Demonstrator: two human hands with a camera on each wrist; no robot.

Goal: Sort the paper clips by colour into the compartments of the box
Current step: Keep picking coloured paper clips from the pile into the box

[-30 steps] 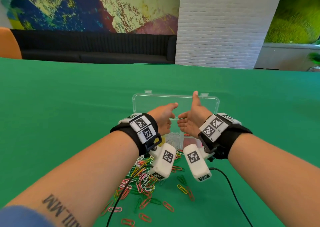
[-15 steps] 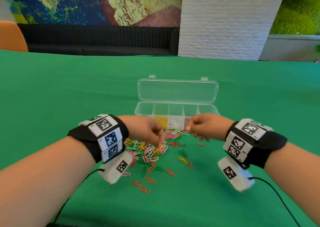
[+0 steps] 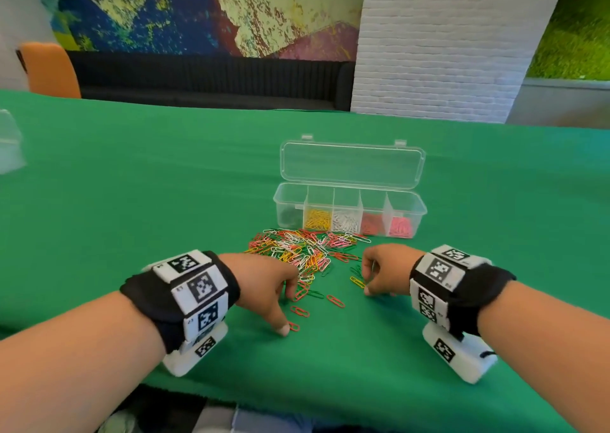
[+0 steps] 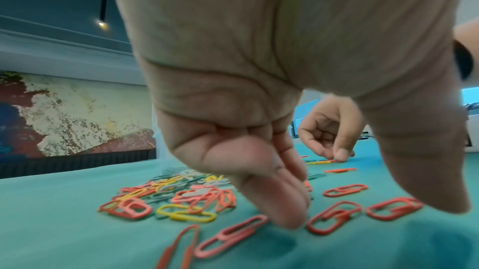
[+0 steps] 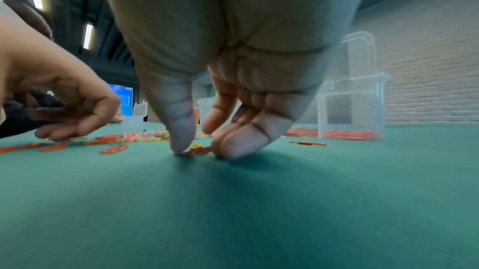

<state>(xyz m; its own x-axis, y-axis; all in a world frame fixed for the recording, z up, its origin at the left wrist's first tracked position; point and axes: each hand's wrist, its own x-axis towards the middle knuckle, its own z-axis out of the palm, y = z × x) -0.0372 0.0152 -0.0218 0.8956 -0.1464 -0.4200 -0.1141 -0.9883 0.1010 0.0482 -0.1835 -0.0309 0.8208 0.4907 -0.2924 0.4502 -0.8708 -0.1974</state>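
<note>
Both grips low among paper clips [image 3: 298, 251]

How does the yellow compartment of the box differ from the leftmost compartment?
The yellow compartment holds a bright heap of yellow clips; the leftmost compartment shows only something dark and sparse, too dim to identify. The yellow compartment has compartments on both sides; the leftmost compartment forms the box's rounded end. Both are clear plastic, open under the raised lid.

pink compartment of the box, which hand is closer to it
Right. The right hand is down on the cloth just in front of the box's right end, where the pink compartment sits; the left hand works across the clip pile.
</note>
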